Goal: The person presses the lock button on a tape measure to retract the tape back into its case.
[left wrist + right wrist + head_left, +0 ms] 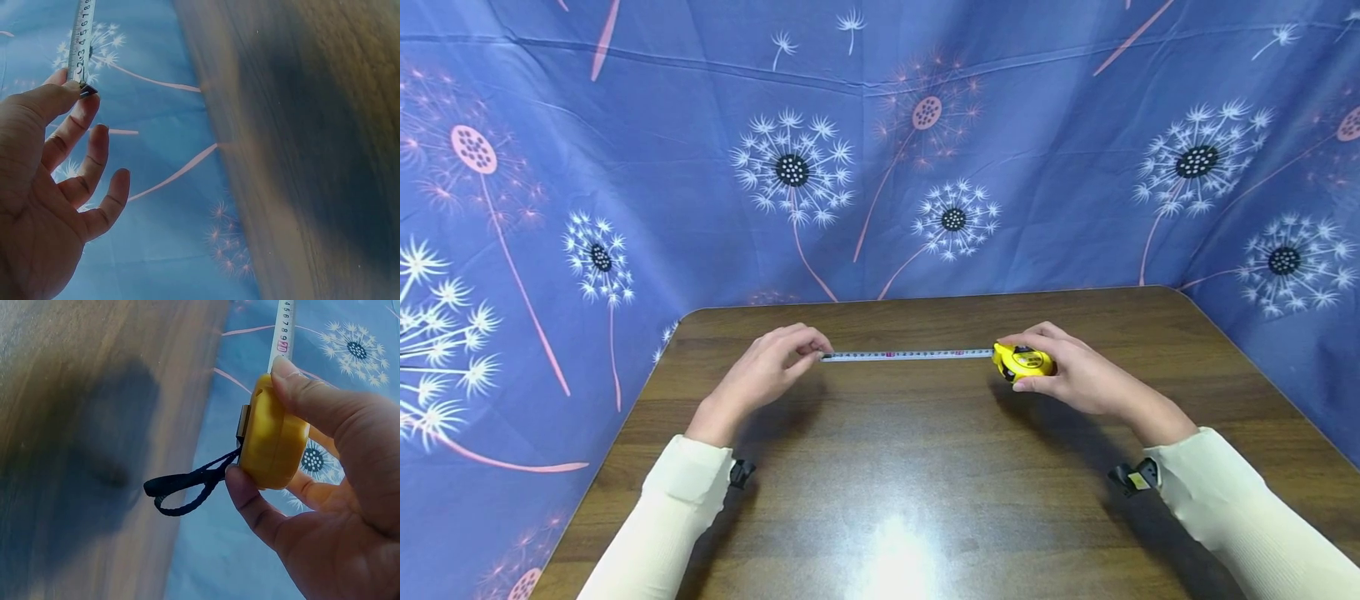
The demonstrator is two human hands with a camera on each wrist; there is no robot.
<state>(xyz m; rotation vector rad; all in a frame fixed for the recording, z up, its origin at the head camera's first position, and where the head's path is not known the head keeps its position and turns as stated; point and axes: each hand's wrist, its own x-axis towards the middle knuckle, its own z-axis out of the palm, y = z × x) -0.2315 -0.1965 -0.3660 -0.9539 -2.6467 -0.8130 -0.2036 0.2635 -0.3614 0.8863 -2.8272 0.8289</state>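
A yellow tape measure is gripped in my right hand, thumb and fingers curled round its case. Its white blade stretches out to the left above the table. At the far end, my left hand pinches the blade's dark end hook between thumb and index finger, the other fingers loosely bent. A black wrist strap dangles from the case in the right wrist view. Just past the case mouth, a red-marked 20 shows on the blade.
Below the hands lies a brown wooden table, glossy near its front. A blue cloth with dandelion prints hangs behind and along both sides. Shadows of both hands fall on the wood.
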